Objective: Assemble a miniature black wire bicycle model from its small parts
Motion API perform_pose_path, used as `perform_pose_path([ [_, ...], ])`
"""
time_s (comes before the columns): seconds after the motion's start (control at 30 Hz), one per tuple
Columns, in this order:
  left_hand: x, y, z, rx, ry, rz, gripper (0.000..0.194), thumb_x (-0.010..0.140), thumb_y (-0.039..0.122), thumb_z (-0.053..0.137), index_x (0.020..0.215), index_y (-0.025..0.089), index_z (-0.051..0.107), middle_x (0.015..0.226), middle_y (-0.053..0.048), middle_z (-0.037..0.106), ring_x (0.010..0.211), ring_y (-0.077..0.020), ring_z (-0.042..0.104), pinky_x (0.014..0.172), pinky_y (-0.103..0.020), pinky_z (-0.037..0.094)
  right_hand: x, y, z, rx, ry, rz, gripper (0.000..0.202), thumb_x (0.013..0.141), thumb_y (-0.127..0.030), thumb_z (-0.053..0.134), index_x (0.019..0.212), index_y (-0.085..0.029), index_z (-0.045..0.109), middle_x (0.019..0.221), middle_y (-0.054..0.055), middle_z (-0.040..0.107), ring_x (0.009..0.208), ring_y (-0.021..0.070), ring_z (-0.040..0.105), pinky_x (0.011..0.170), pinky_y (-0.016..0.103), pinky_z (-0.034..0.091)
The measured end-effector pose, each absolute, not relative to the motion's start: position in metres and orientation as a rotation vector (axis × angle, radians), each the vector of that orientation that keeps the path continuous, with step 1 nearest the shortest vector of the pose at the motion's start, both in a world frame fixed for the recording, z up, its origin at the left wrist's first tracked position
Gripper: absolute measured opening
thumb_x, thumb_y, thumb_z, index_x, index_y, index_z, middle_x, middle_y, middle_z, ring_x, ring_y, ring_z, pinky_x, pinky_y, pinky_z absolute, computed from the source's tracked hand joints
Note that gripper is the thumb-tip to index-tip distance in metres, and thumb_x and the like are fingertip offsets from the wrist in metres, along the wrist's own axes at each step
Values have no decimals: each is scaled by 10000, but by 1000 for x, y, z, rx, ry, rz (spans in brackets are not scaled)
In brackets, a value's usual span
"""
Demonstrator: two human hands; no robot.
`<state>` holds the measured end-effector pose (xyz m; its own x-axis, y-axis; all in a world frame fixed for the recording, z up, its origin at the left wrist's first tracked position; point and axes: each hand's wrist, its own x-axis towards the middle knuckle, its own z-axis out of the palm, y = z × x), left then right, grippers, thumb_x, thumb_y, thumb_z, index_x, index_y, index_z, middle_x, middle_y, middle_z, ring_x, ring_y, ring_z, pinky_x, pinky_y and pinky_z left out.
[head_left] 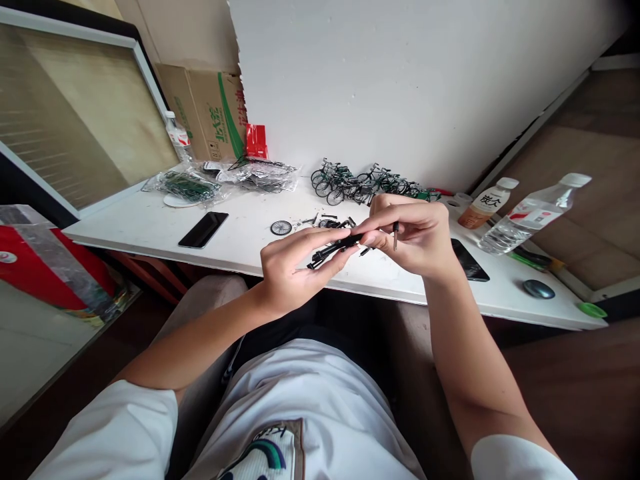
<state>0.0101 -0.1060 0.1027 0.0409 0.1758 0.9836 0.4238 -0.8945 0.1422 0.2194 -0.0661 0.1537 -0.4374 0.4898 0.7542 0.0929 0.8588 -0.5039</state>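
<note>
My left hand (pixel 290 270) is closed on a black model bicycle part (pixel 330 251), pinched between thumb and fingers above the table's front edge. At the part's right end, the thumb and index finger of my right hand (pixel 417 233) also grip it. A small screwdriver (pixel 395 235) with a black end and a metal shaft sticks out between the fingers of my right hand. Behind the hands lie a loose spoked wheel (pixel 281 228) and several small black parts (pixel 330 223), partly hidden by my fingers.
Several assembled model bicycles (pixel 350 183) stand against the wall. Bagged parts (pixel 193 185) and a cardboard box (pixel 205 110) are at back left. A phone (pixel 203 230) lies on the left; a dark tablet-like device (pixel 470 261), bottles (pixel 537 213) and a mouse (pixel 539 289) are right.
</note>
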Motion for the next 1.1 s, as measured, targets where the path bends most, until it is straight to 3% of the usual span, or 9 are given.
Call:
perform_pose_path([
  [0.53, 10, -109, 105, -2110, -605, -1930, 233, 935, 218, 851, 1160, 208, 790, 1039, -44, 863, 894, -164, 838, 875, -239, 687, 222, -69, 157, -400, -1995, 487, 385, 881, -633, 850, 893, -250, 879, 605, 8, 557, 568, 153, 471, 551, 352, 411],
  [1.1, 10, -106, 103, -2146, -605, -1961, 239, 928, 200, 852, 1157, 206, 782, 1054, -53, 860, 919, -173, 837, 902, -252, 677, 224, -70, 155, -425, -2011, 476, 269, 885, -538, 882, 922, -272, 889, 627, 9, 588, 576, 161, 504, 546, 355, 404],
])
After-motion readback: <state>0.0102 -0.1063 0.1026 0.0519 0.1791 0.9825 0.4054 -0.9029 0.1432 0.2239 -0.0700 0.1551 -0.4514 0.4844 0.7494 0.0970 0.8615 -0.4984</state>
